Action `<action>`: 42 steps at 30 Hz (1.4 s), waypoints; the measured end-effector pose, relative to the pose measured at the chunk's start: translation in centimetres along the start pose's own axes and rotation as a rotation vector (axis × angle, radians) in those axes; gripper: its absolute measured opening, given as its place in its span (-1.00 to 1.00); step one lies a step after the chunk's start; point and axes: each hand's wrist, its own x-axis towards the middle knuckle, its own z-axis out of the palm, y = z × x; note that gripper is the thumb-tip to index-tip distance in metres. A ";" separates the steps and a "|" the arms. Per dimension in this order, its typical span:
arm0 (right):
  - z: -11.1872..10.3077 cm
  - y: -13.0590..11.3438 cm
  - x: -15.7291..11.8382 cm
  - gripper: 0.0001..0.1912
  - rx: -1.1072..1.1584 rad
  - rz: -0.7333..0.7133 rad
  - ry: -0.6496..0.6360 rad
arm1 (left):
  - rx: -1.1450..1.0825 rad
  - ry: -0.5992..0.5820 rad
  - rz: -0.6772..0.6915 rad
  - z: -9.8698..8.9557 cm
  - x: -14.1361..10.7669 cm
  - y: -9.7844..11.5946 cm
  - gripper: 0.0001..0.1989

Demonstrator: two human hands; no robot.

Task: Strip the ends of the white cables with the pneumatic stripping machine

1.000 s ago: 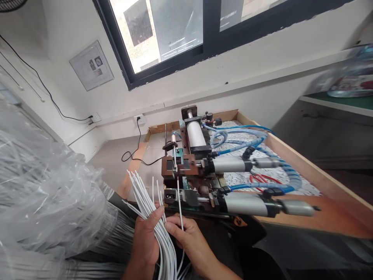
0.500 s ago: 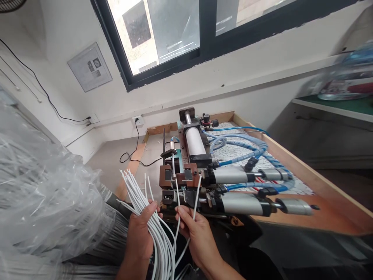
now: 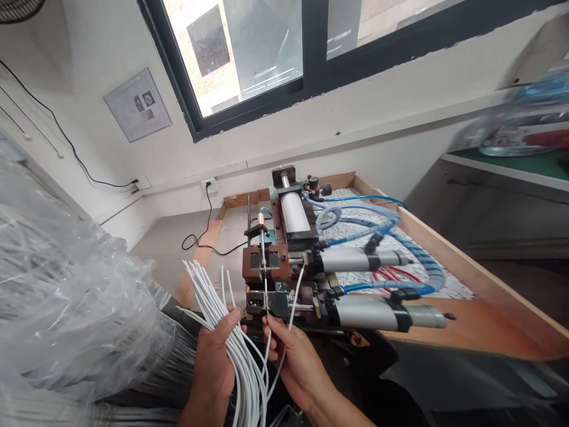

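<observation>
My left hand (image 3: pixel 217 350) is wrapped round a bundle of white cables (image 3: pixel 213 296), their cut ends pointing up and away from me. Between thumb and fingertips, my right hand (image 3: pixel 296 359) pinches one white cable (image 3: pixel 268 341) just in front of a pneumatic wire-stripping machine (image 3: pixel 267 264). That cable runs up into the machine's jaws (image 3: pixel 267 303), which are closed round it. A small reddish bit shows on it between the front and rear jaws. A second white cable (image 3: pixel 295 296) passes through my right fingers and slants up beside the jaws.
Silver air cylinders (image 3: pixel 368 311) and blue hoses (image 3: pixel 391 222) fill the machine's right side. A wooden-edged table (image 3: pixel 498 296) carries it. Clear plastic wrap (image 3: pixel 66 284) over more cables bulges at left. A black cord (image 3: pixel 208 237) runs to a wall socket. Bottles stand on a shelf (image 3: pixel 511 169) at right.
The machine's front and rear jaws have closed on the cable, and the cylinder rods have slid left. My right hand has shifted slightly left; my left hand keeps its hold on the bundle.
</observation>
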 end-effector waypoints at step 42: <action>-0.2 0.1 -0.5 -0.68 -0.360 -0.093 -0.180 | 0.188 -0.191 0.143 -0.5 -0.3 -0.8 -0.76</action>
